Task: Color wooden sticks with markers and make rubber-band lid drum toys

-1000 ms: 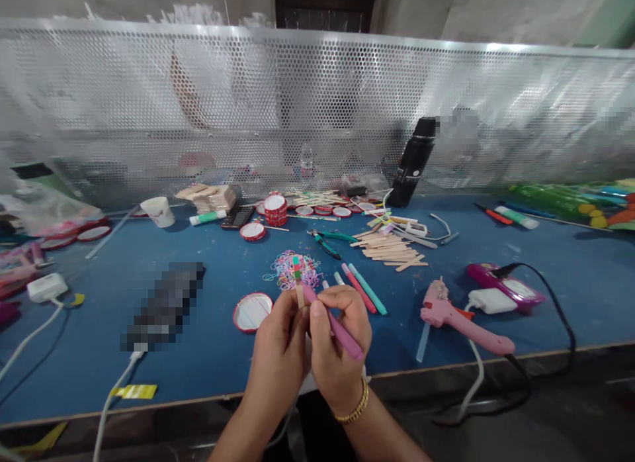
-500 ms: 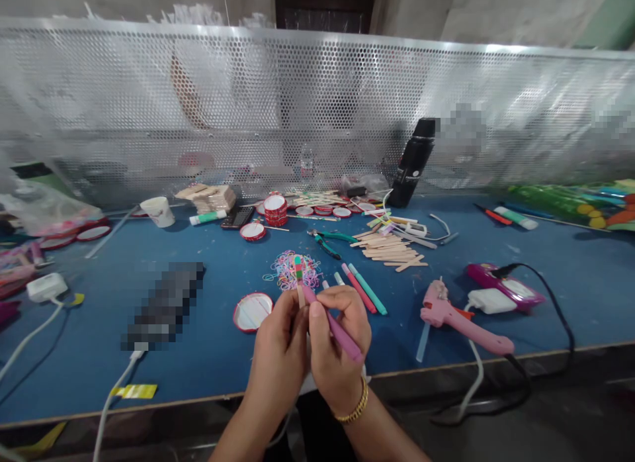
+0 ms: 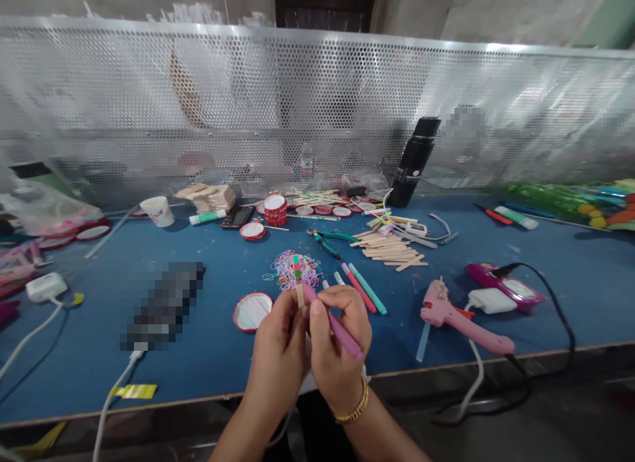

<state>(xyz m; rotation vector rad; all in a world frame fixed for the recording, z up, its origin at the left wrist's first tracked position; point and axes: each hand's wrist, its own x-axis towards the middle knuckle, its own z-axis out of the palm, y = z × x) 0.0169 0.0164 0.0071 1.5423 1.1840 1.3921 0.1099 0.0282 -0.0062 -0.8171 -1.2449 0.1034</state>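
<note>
My left hand (image 3: pixel 280 346) pinches a wooden craft stick (image 3: pixel 300 295) whose far end is coloured in green and red bands. A purple marker (image 3: pixel 344 336) is gripped in my right hand (image 3: pixel 340 339), its tip end against or very near the stick; my fingers partly hide the contact. Just beyond the hands lies a heap of small colourful rubber bands (image 3: pixel 285 267). Left of my left hand is a round white lid with a red rim (image 3: pixel 253 312). A pink marker (image 3: pixel 361 291) and a teal marker (image 3: pixel 370 293) rest beyond my right hand.
A pink glue gun (image 3: pixel 461 323) with its cord lies to the right. Loose craft sticks (image 3: pixel 391 250) and teal-handled pliers (image 3: pixel 327 242) are farther back. A black bottle (image 3: pixel 415 164) stands by the perforated metal screen (image 3: pixel 322 104). A phone (image 3: pixel 166 303) on a cable lies left.
The coloured end of the stick has shifted very slightly left, and the marker has tilted a little. Both hands keep nearly the same place and grip.
</note>
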